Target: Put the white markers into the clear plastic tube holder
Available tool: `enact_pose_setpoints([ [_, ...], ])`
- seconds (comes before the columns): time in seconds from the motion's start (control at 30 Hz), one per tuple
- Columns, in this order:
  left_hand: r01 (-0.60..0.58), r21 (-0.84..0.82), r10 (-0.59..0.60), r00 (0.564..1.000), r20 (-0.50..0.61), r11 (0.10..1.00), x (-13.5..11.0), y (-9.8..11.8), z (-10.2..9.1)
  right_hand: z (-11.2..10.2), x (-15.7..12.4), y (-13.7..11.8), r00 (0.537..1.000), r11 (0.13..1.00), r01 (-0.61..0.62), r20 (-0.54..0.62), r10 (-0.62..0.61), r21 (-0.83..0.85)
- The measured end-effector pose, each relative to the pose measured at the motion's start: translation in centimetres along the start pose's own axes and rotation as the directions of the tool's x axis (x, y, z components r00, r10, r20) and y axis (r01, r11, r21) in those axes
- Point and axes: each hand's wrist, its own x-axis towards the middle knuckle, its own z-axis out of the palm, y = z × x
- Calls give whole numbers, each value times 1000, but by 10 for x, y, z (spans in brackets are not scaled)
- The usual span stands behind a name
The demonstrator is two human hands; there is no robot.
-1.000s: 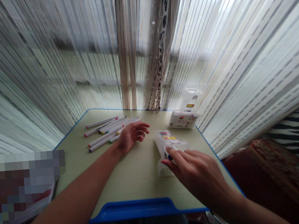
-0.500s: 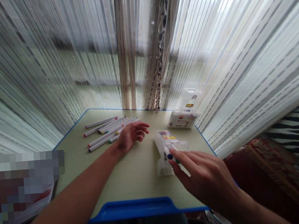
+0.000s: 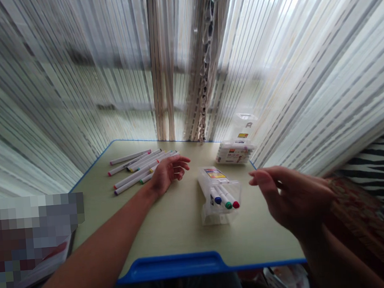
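Observation:
My left hand [image 3: 170, 174] rests on the table beside the loose white markers [image 3: 133, 179], its fingers apart and lightly curled, holding nothing. A clear plastic marker case [image 3: 206, 185] with a coloured label lies at the middle right of the table. Inside its near end sit three white markers, capped blue [image 3: 218, 200], green [image 3: 228, 205] and red [image 3: 236, 205]. To the right of this case, raised and apart from it, is my right hand [image 3: 292, 194]; its fingers are stretched out to the left with nothing visible in them.
A second clear case [image 3: 235, 153], filled with markers and with its lid up, stands at the back right of the table [image 3: 172, 234]. A blue tray lip [image 3: 176, 266] runs along the front edge. String curtains [image 3: 123, 78] hang behind; a book-like item [image 3: 45, 266] lies at left.
My right hand has let go of the blue-capped marker in the case and moved away to the right. My left hand has barely moved.

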Motion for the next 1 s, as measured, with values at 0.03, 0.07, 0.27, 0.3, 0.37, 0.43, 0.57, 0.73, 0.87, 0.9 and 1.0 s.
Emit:
enact_pose_setpoints([
  [0.03,-4,4,4,1000,-8,1000,0,-1,0,6,6,8,996,995,-89,-2,89,43],
  [0.07,-5,10,5,1000,-13,1000,0,-1,0,14,12,15,986,979,-170,17,169,114],
  [0.27,4,43,-4,1000,-7,999,1,-3,1,72,40,54,869,734,-483,363,336,476],
  [0.3,1,51,-1,1000,-4,999,1,-4,0,81,40,58,845,691,-527,395,361,495],
  [0.37,-28,111,27,1000,4,993,3,-6,-1,97,37,64,806,621,-588,441,396,518],
  [0.43,-91,268,87,996,26,959,4,-10,-2,110,29,68,787,599,-614,457,414,514],
  [0.57,-190,555,173,981,85,810,5,-17,0,123,12,78,763,608,-644,451,463,464],
  [0.73,-283,750,256,954,157,598,-1,-19,8,125,-2,86,778,715,-601,466,420,358],
  [0.87,-297,859,329,931,161,418,-6,-17,8,124,-6,85,793,759,-568,457,402,318],
  [0.9,-282,884,353,924,146,372,-6,-16,7,123,-6,85,800,771,-557,450,397,310],
  [1.0,-211,947,423,901,94,241,-5,-13,1,122,-7,84,819,800,-524,431,380,291],
])
